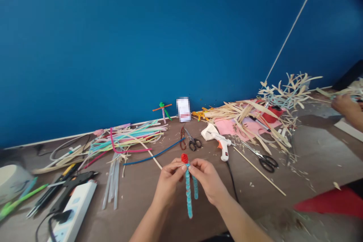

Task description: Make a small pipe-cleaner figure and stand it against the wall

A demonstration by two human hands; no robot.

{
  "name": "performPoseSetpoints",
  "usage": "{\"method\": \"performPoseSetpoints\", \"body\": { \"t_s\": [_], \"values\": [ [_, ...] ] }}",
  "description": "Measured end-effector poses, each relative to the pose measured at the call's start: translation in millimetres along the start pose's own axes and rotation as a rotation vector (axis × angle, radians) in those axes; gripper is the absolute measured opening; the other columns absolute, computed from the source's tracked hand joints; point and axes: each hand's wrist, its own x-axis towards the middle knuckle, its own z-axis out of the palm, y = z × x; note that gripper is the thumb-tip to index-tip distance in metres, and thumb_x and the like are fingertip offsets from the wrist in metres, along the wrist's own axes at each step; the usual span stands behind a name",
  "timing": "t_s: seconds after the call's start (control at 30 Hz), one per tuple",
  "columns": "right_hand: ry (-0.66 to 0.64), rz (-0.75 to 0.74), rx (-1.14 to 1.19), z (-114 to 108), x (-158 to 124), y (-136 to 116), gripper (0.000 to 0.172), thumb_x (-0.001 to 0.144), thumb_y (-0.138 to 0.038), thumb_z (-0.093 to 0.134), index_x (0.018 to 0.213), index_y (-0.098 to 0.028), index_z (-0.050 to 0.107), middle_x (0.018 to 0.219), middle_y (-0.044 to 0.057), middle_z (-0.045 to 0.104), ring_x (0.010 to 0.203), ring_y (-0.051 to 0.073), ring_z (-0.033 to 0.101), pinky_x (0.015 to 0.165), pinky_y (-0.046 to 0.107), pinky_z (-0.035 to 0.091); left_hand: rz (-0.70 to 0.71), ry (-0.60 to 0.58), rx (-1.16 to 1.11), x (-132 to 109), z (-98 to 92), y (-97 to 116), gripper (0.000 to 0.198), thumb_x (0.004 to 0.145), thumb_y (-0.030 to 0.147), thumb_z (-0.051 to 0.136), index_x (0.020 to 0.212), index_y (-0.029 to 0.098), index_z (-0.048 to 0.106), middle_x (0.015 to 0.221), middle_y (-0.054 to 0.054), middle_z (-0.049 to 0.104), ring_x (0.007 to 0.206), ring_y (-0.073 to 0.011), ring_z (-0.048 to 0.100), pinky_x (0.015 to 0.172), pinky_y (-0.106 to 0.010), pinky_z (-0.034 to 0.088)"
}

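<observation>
Head view: one pipe-cleaner figure (187,185), red knob at top, two twisted blue legs hanging, held upright at centre, just above the table (314,155), its long axis running top to bottom between the hands. Left hand (168,186) and right hand (208,180) each pinch, fingertips nearly meeting, at the figure's neck, neither plainly nearer (the strands hang closest to the right hand). Beyond them: one small finished-looking figure (163,112), a string of brown beads (183,138), scissors (193,140), a white glue gun (224,148). To the left: a bundle of coloured strips (127,140), clear glue sticks (112,181), a black glue gun (70,185), a power strip (76,204). To the right: a heap of dry palm strips (241,115), second scissors (268,163), a co-worker's hand (346,106).
</observation>
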Motion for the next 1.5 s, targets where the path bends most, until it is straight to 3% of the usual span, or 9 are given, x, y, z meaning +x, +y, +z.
{"method": "performPoseSetpoints", "body": {
  "t_s": [0.17,0.43,0.67,0.83,1.03,1.2,1.5],
  "values": [
    [0.008,0.034,0.065,0.4,0.5,-0.5,0.018,0.064,-0.029,0.065,0.062,-0.014,0.056,0.056,-0.003,0.052,0.054,0.009,0.048,0.057,0.022,0.040,-0.200,0.053,-0.199,-0.6,0.1,-1.1,0.013,0.057,0.023,0.071,0.059,0.014,0.061,0.054,0.003,0.049,0.046,-0.0056,0.043,0.047,-0.019,0.034],
    [-0.070,0.168,0.150,-0.1,-2.2,-4.8,0.022,0.058,-0.031,0.069,0.060,-0.013,0.057,0.051,-0.003,0.050,0.046,0.008,0.043,0.045,0.020,0.038,-0.329,-0.033,-0.279,-3.4,-3.5,4.7,0.017,0.054,0.022,0.072,0.058,0.014,0.057,0.056,0.002,0.056,0.050,-0.0089,0.052,0.056,-0.023,0.042],
    [0.000,0.117,0.075,-4.1,5.1,0.5,0.025,0.060,-0.035,0.067,0.058,-0.012,0.056,0.050,-0.003,0.053,0.046,0.008,0.047,0.047,0.020,0.040,-0.297,-0.012,-0.247,1.8,1.5,-2.7,0.016,0.060,0.027,0.069,0.066,0.014,0.061,0.051,0.003,0.052,0.044,-0.0079,0.047,0.046,-0.022,0.039],
    [0.077,0.035,-0.034,-5.3,10.2,7.4,0.029,0.064,-0.040,0.063,0.060,-0.012,0.057,0.050,-0.001,0.056,0.046,0.009,0.050,0.046,0.020,0.040,-0.175,0.018,-0.139,2.8,1.1,-6.7,0.018,0.064,0.028,0.065,0.073,0.012,0.065,0.064,-0.001,0.054,0.049,-0.0075,0.047,0.046,-0.020,0.037],
    [0.055,0.046,-0.055,-3.4,9.8,7.5,0.031,0.064,-0.043,0.061,0.061,-0.012,0.058,0.046,-0.001,0.056,0.045,0.011,0.053,0.046,0.022,0.041,-0.039,0.042,0.015,3.6,-3.5,-5.3,0.012,0.060,0.023,0.068,0.066,0.013,0.067,0.068,0.000,0.051,0.050,-0.0045,0.041,0.045,-0.017,0.030],
    [0.075,0.041,-0.093,-3.8,9.0,10.1,0.029,0.064,-0.041,0.061,0.063,-0.012,0.059,0.048,-0.001,0.057,0.045,0.011,0.053,0.046,0.021,0.041,-0.027,0.089,0.001,5.2,-2.6,-10.8,0.011,0.059,0.024,0.068,0.058,0.013,0.065,0.059,0.002,0.049,0.047,-0.0048,0.039,0.044,-0.018,0.029],
    [0.100,0.043,-0.123,-5.2,7.1,15.1,0.023,0.065,-0.036,0.062,0.063,-0.012,0.061,0.051,-0.001,0.057,0.046,0.010,0.052,0.047,0.020,0.041,-0.068,0.063,-0.093,2.6,-2.3,-19.0,0.013,0.060,0.024,0.067,0.060,0.012,0.063,0.059,0.001,0.050,0.048,-0.0062,0.044,0.045,-0.019,0.034]
  ]
}}
